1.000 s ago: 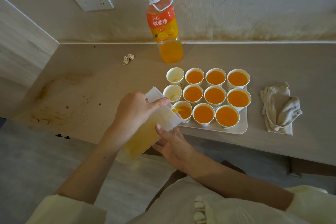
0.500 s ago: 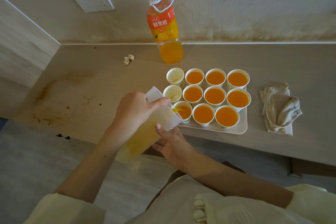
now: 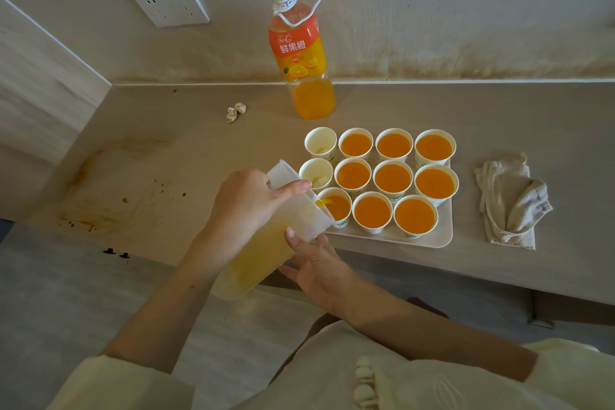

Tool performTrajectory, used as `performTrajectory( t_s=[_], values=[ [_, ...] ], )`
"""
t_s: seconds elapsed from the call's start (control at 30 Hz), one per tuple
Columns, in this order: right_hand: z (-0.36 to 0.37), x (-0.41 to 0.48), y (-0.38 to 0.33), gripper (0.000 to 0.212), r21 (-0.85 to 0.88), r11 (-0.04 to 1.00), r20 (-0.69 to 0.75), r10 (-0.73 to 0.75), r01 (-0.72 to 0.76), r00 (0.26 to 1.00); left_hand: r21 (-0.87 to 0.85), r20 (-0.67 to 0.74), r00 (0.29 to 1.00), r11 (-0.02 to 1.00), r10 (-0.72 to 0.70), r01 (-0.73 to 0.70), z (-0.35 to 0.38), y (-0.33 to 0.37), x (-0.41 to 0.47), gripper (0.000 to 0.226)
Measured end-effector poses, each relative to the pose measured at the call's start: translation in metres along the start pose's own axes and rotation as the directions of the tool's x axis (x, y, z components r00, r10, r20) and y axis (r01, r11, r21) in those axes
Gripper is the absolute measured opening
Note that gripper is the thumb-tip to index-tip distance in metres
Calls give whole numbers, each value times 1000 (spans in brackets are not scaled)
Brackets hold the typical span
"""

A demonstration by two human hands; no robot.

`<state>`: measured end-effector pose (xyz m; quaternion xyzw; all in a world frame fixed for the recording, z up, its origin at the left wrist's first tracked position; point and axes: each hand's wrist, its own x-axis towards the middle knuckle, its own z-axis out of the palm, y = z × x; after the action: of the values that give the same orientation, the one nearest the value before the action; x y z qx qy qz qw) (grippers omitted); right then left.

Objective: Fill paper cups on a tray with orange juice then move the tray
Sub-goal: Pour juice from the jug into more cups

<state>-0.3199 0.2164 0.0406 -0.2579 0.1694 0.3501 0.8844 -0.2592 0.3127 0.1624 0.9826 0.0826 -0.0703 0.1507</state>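
Note:
A cream tray [image 3: 442,236] on the counter holds several paper cups. Most are full of orange juice. The near-left cup [image 3: 336,206] is taking a thin stream of juice from a clear plastic jug [image 3: 266,243], tilted over it. My left hand [image 3: 246,203] grips the jug from above, thumb on its rim. My right hand [image 3: 316,263] supports the jug from below, fingers against its side. Two cups in the left column, the middle cup [image 3: 316,173] and the far cup [image 3: 321,143], hold only a trace of juice.
A large orange juice bottle [image 3: 303,53], partly full, stands capped against the wall behind the tray. A crumpled grey cloth [image 3: 509,200] lies right of the tray. Small crumpled scraps [image 3: 235,111] and brown stains [image 3: 96,183] mark the counter's left part.
The jug stays tilted over the near-left cup and juice keeps running in; the level in that cup has risen slightly. Both hands hold nearly the same position.

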Motion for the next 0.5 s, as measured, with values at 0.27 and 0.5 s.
performTrajectory(
  t_s=[0.27,0.5],
  values=[
    [-1,1,0,92,3,1000,6,2,-2,1000,-11,1,1000,1000,-6,6,1,-1,1,69],
    [-3,2,-1,84,8,1000,18,9,-9,1000,6,2,1000,1000,-5,5,1,3,1,67]
  ],
)
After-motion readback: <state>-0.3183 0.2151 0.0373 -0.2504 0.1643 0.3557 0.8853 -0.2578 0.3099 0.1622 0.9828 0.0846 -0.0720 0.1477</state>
